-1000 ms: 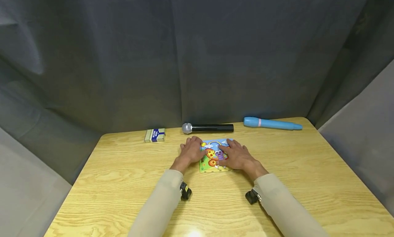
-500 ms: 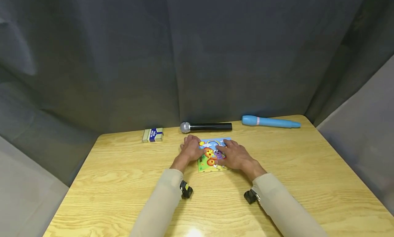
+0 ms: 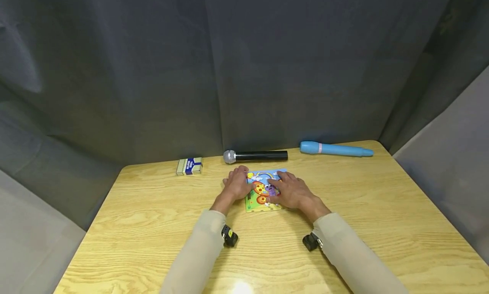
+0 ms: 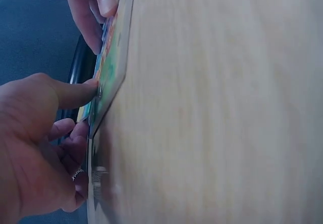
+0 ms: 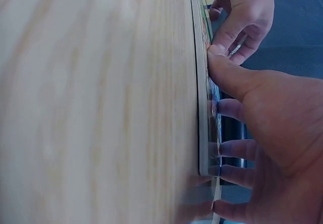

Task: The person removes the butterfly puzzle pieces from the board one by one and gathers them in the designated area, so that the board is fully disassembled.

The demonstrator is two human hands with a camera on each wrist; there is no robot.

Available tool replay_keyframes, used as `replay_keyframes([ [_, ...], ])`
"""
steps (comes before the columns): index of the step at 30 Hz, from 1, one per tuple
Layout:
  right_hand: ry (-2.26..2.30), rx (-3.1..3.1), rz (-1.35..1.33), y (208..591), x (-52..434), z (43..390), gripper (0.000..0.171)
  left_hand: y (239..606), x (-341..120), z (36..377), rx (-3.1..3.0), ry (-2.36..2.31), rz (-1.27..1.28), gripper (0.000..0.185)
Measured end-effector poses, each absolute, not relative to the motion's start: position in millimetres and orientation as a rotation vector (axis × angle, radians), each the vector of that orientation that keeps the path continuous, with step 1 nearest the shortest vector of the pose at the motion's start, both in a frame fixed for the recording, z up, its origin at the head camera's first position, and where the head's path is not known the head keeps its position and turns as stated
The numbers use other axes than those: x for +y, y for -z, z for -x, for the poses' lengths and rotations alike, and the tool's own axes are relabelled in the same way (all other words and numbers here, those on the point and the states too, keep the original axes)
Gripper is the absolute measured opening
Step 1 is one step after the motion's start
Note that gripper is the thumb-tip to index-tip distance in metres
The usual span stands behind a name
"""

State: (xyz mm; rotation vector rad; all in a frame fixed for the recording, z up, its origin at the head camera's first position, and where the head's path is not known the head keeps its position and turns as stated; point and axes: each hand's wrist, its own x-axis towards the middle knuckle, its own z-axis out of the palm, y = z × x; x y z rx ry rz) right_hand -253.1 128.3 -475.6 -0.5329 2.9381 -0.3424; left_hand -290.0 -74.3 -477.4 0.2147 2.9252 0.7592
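Both hands (image 3: 267, 190) rest on the puzzle board (image 3: 263, 191), flat between them.

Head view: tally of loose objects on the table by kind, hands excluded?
Puzzle board: 1
Black microphone: 1
Blue marker-shaped tube: 1
Small striped box: 1
Total: 4

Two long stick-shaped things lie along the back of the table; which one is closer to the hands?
The black microphone with the silver head, lying just behind the puzzle board. The blue tube lies farther off, toward the right corner.
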Motion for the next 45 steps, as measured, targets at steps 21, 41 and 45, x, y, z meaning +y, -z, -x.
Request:
replay_keyframes([
  [21, 0.350, 2.930, 0.528, 477, 126, 256, 0.072, 482, -91, 289, 3.003, -0.864, -0.332, 0.047],
  [41, 0.414, 2.914, 0.555, 481, 132, 257, 0.070, 479, -105, 260, 2.973, -0.897, -0.468, 0.047],
  [45, 0.420, 2.918, 0.556, 481, 133, 257, 0.069, 478, -105, 254, 2.969, -0.864, -0.495, 0.047],
])
